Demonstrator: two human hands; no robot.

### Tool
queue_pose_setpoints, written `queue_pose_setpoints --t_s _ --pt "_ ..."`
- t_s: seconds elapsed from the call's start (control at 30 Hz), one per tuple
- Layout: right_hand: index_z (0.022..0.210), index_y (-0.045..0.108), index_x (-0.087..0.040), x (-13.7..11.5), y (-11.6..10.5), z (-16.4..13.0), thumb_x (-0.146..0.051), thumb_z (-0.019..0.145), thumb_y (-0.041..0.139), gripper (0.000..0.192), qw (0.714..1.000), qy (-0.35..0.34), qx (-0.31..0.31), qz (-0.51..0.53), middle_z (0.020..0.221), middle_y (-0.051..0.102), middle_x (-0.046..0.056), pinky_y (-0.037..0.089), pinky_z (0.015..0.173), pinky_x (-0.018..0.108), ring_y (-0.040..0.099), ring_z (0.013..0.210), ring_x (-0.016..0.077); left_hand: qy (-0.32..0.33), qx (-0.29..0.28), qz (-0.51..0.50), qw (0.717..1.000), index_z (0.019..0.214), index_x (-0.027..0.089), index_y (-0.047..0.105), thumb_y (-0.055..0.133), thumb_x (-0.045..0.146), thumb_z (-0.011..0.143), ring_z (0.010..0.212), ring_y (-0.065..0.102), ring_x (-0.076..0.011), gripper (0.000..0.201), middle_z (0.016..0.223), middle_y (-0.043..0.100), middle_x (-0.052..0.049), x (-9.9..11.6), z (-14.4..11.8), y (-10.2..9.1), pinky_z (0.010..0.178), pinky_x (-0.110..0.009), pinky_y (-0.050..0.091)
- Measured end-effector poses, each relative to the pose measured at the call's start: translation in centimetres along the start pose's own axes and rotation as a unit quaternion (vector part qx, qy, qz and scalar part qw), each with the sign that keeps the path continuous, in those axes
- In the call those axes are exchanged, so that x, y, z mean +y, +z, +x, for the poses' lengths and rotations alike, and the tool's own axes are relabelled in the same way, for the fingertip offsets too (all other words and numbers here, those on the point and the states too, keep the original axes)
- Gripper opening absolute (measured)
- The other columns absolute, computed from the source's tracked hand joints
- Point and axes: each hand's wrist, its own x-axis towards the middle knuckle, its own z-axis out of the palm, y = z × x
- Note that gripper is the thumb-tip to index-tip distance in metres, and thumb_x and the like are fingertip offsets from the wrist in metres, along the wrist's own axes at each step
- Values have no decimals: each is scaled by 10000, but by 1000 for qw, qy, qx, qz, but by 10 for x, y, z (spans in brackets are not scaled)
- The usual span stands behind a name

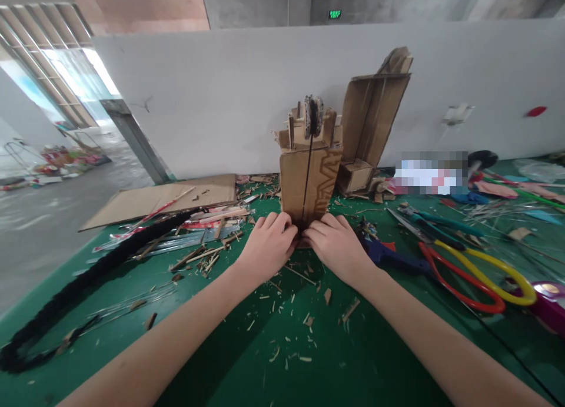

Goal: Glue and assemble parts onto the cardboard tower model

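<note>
We clench both hands, left hand (pixel 269 245) and right hand (pixel 336 245), on the cardboard tower (pixel 309 177) base; its long axis stands upright, directly ahead, equidistant.

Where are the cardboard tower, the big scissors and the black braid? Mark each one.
cardboard tower (pixel 309 183): head view, on its front face above the hands.
big scissors (pixel 477 277): head view, on the yellow and red handle loops.
black braid (pixel 88 277): head view, midway along its length on the green table.
</note>
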Motion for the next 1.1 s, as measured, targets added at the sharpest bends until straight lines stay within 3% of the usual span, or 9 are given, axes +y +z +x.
queue_pose_setpoints --t_s 0.47,1.1 --pt "830 599 -178 -1 6 1 -124 858 452 159 1000 -11 -7 3 850 652 51 257 767 353 469 888 197 -1 3 6 1000 825 174 556 449 230 866 902 440 -229 128 973 501 -78 1 0 0 734 -375 383" --pt "741 579 -184 -4 0 4 -218 883 479 178 996 45 -11 78 752 618 15 252 789 339 465 868 179 -3 11 -8 1000 804 192 567 449 249 882 901 429 -216 153 956 508 -50 2 1 1 731 -355 359"
